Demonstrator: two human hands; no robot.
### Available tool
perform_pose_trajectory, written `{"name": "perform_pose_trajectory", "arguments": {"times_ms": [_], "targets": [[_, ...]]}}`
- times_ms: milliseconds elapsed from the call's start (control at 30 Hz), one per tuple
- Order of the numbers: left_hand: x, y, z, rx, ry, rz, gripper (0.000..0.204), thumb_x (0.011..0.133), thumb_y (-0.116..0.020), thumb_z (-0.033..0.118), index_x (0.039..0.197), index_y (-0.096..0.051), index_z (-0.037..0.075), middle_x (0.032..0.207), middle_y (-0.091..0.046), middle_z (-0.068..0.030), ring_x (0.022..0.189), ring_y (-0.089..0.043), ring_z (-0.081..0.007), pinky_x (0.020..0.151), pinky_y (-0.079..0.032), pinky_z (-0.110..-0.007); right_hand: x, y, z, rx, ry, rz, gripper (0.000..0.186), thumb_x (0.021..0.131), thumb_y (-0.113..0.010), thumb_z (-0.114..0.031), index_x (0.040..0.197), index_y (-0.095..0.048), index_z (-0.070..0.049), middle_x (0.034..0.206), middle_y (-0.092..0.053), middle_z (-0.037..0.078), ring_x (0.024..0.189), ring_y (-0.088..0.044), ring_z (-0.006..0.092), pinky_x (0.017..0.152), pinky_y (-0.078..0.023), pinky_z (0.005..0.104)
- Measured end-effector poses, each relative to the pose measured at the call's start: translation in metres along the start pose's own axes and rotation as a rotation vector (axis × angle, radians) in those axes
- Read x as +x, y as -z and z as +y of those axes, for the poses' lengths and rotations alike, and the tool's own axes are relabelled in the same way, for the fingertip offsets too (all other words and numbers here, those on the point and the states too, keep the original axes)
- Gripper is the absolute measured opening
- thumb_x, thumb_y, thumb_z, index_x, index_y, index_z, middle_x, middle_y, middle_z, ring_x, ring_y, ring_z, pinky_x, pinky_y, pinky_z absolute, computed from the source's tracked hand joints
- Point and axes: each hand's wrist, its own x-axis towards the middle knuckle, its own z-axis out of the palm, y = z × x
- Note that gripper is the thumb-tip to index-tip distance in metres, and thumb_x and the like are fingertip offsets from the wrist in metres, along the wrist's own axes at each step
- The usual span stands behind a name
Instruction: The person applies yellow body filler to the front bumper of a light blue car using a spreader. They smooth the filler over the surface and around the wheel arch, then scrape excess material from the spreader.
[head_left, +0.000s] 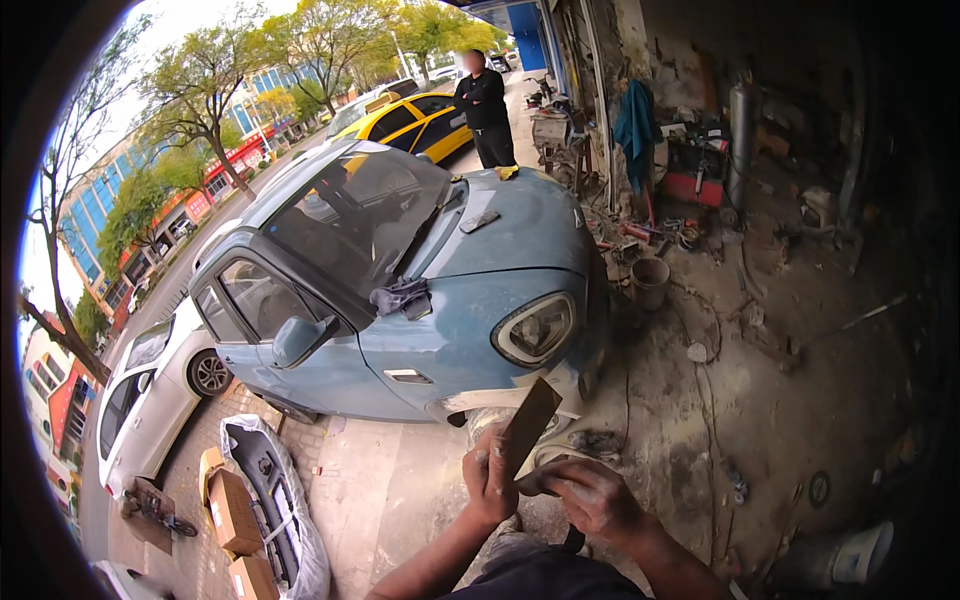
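Observation:
In front of me, my left hand (487, 478) is closed round a flat brown rectangular piece (533, 422), held tilted with its far end up toward the car's wheel arch. It looks like a sanding board or a stiff sheet of sandpaper; I cannot tell which. Close beside it, the dusty fingers of my right hand (603, 502) pinch a thin greyish piece (540, 478) near the lower end of the brown one. Whether the two pieces are joined is hidden. Beyond my hands stands a blue-grey car (450, 320) with dull, patchy paint and a headlight (537, 330) facing me.
A dark cloth (402, 298) and a small grey block (480, 221) lie on the car. Left are a plastic-wrapped bumper (275, 500) and cardboard boxes (233, 512). Right are a bucket (650, 282), hoses and a gas cylinder (740, 145). A person (485, 110) stands behind the hood.

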Motion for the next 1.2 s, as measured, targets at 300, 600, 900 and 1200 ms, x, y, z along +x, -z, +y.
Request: {"name": "perform_pose_trajectory", "arguments": {"times_ms": [300,600,900,1200], "targets": [[-0.027,-0.011,-0.007,-0.815,0.652,0.002,0.049,0.115,-0.057,0.038,0.143,-0.065,-0.001,0.137,-0.072,-0.0169,0.124,-0.071,-0.0283,0.115,-0.052,-0.043,0.004,0.011,0.007,0.745,-0.568,0.643,0.035,0.118,-0.056,-0.020,0.141,-0.066,0.004,0.121,-0.074,0.008,0.102,-0.070,0.0139,0.085,-0.058,0.0309],[-0.029,-0.001,-0.009,-0.953,0.704,0.007,0.057,0.112,-0.062,0.042,0.150,-0.061,0.000,0.143,-0.071,-0.0169,0.130,-0.070,-0.0302,0.116,-0.054,-0.046,-0.005,0.023,0.013,-0.078,-0.168,0.132,0.045,0.101,-0.065,0.003,0.145,-0.072,-0.003,0.133,-0.075,0.020,0.117,-0.076,0.0387,0.100,-0.062,0.0434],[-0.024,0.001,-0.023,-0.967,0.650,0.116,0.053,0.118,-0.051,0.041,0.148,-0.061,-0.002,0.142,-0.071,-0.0157,0.128,-0.070,-0.0289,0.115,-0.053,-0.045,0.019,0.052,0.005,-0.287,-0.131,0.183,0.052,0.091,-0.068,0.007,0.141,-0.076,-0.005,0.134,-0.074,0.019,0.117,-0.074,0.0385,0.100,-0.062,0.0449],[-0.014,-0.006,-0.009,-0.786,0.387,0.152,0.047,0.121,-0.048,0.034,0.134,-0.067,-0.007,0.126,-0.073,-0.0175,0.115,-0.071,-0.0239,0.103,-0.055,-0.038,0.005,-0.021,-0.015,-0.388,0.026,0.105,0.047,0.088,-0.077,-0.006,0.133,-0.084,-0.019,0.141,-0.067,0.013,0.135,-0.061,0.0354,0.120,-0.046,0.0572]]}}
